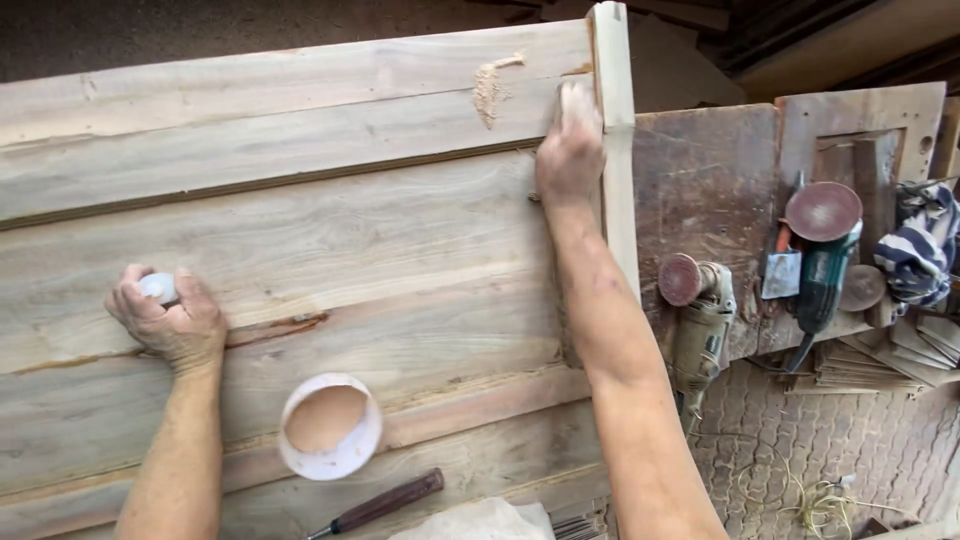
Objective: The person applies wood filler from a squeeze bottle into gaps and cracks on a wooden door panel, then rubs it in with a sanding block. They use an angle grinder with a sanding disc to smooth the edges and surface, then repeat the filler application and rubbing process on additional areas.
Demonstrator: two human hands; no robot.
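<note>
Head view: left hand [168, 322] closed around a small white lid [158, 288] on the wooden panel [330, 250], right hand [570, 150] pressing flat, fingers extended, against the panel's edge strip [618, 190], white bowl [330, 426] below between them.

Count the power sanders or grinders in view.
2: a beige grinder beside the wood panel, and a green sander further right. Others may be hidden.

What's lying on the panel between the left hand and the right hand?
Head view: only bare grey-brown wooden panel between left hand and right hand; the round white bowl of tan filler sits below that stretch.
</note>
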